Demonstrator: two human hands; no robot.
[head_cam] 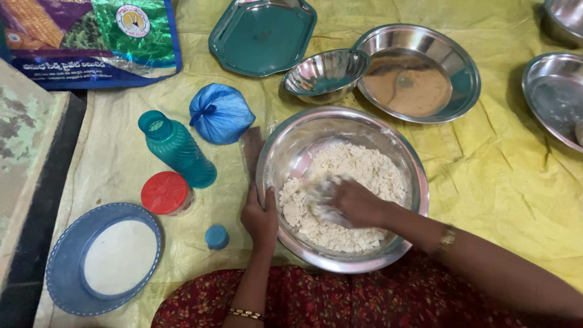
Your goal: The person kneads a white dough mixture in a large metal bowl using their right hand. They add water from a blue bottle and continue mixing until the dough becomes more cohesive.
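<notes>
red patterned cloth (340, 300) at bottom edge | left hand (260, 217) clasps steel bowl (285, 152) rim | right hand (355, 201) in bowl, fingers curled into crumbly pale dough (364, 170) | teal bottle (176, 149) left of bowl

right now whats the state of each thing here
large steel bowl: holds crumbly dough
right hand: in the dough, blurred
left hand: gripping the bowl's rim
teal bottle: upright, uncapped
blue cap: off, on the sheet
red-lidded jar: closed
blue bag: tied shut
blue plate: holds white powder
small steel bowl: empty
</notes>
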